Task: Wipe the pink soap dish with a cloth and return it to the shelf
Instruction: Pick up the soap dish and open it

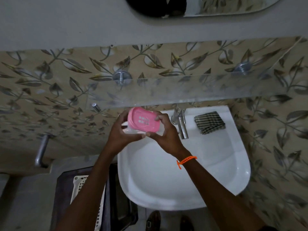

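Nearest the viewer, two bare forearms reach forward over a white washbasin (230, 164); the right wrist carries an orange beaded band (186, 160). To the left of the basin, low down, stands a pale slotted plastic basket (78, 185) against a dark frame.

Above the rear left part of the basin, both hands hold the pink soap dish (143, 121) in the air, just below the front edge of the shelf. The left hand (124, 132) grips the dish from its left side, thumb and fingers curled around the clear lower tray beneath the pink insert. The right hand (164, 130) grips from the right side, fingers curled over the far right rim and thumb pressing the near edge. The dish thus lies between the two hands, tilted so that its slotted pink face shows.

Just right of the hands, a chrome tap (180, 125) rises from the back of the basin. Farther right, on the basin's rear ledge, lies a folded checked cloth (209, 122), well apart from either hand.

Beyond, a clear glass shelf (191, 90) projects from the leaf-patterned wall tiles on chrome mounts (121, 77). At the far top, the lower edge of a mirror (233, 5) is visible.
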